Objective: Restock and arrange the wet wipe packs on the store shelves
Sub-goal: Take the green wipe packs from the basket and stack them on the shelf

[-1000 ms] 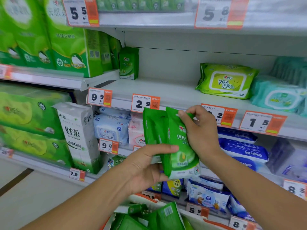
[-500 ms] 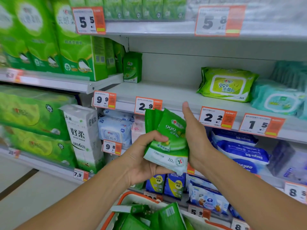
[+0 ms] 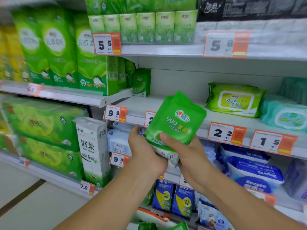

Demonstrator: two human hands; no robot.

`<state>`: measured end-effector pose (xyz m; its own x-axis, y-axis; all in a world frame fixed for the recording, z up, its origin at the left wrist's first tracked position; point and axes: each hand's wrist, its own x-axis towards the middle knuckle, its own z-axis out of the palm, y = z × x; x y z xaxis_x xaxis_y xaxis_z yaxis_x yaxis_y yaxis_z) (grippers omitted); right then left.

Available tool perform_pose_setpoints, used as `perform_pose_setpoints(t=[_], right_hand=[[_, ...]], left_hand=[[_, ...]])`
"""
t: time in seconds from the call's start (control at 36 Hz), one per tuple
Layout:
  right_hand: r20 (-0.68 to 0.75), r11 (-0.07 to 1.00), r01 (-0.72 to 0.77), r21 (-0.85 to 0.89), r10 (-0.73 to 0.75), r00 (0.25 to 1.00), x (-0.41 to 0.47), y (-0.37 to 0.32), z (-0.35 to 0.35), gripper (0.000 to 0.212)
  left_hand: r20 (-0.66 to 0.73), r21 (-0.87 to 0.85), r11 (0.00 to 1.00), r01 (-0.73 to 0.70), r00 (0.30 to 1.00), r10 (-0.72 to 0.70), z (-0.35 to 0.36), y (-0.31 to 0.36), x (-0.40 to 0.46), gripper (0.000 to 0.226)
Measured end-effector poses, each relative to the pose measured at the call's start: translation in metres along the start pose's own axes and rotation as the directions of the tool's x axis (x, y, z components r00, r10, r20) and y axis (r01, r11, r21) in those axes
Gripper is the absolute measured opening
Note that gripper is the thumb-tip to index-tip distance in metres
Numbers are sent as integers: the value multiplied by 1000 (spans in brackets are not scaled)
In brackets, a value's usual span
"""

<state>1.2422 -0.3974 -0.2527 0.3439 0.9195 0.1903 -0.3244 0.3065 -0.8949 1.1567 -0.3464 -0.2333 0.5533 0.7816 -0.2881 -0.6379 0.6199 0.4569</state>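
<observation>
green tissue boxes (image 3: 93,63) upper left, white roll pack (image 3: 93,150) beside orange price tags (image 3: 115,113)

Both forearms come in bare, the left hand (image 3: 142,150) and right hand (image 3: 184,150) with short trimmed nails.

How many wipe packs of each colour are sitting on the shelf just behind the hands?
Dark green pack: 1
Lime green pack: 1
Teal packs: 2 in view, blurred
Total: 4
Held green packs not counted.
</observation>
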Motion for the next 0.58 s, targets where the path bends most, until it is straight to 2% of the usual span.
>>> perform_pose_setpoints(t=[0.06, 0.11, 0.14, 0.17, 0.19, 0.22, 0.25, 0.28, 0.31, 0.33, 0.39, 0.44, 0.53, 0.58], right_hand=[[42, 999, 30, -11, -29, 999, 8, -8, 9, 78], [68, 999, 31, -24, -30, 997, 27, -24, 15, 60], [81, 999, 14, -39, -11, 997, 39, -33, 20, 54], [85, 998, -12, -63, 17, 996, 54, -40, 24, 49], [75, 995, -48, -90, 55, 996, 73, -46, 29, 42], [49, 989, -89, -120, 96, 994, 95, -48, 33, 36], [23, 980, -136, -143, 140, 990, 120, -48, 36, 33], [1, 970, -173, -170, 176, 984, 147, -45, 40, 32], [-23, 959, -205, -195, 205, 979, 174, -40, 42, 34], [-55, 946, -232, -226, 225, 973, 201, -33, 45, 37], [-102, 916, -272, -295, 252, 962, 250, -15, 48, 40], [-106, 883, -287, -372, 267, 958, 292, 3, 51, 34], [-73, 840, -303, -451, 304, 950, 339, 33, 56, 20], [-95, 828, -271, -491, 258, 962, 369, 52, 56, 35]], left_hand=[[48, -4, 1000, -20, 999, 20, 7, 15, 8, 71], [82, 117, 988, -104, 992, 95, 14, 36, 22, 68], [64, 249, 943, -222, 975, 212, 16, 48, 30, 58], [51, 445, 813, -377, 916, 397, 15, 64, 40, 43], [108, 654, 561, -508, 797, 595, 9, 81, 53, 30], [251, 795, 226, -564, 643, 723, 1, 98, 65, 26], [419, 837, -88, -540, 529, 738, -10, 113, 77, 32], [544, 824, -322, -466, 493, 679, -21, 127, 92, 45], [615, 788, -489, -375, 500, 609, -33, 138, 106, 57], [654, 742, -601, -298, 522, 548, -42, 146, 118, 66], [667, 671, -706, -229, 602, 439, -53, 157, 136, 73], [648, 614, -760, -210, 685, 334, -58, 166, 151, 59], [667, 570, -783, -249, 697, 264, -67, 179, 169, 44], [657, 611, -744, -269, 697, 288, -67, 187, 178, 44]])
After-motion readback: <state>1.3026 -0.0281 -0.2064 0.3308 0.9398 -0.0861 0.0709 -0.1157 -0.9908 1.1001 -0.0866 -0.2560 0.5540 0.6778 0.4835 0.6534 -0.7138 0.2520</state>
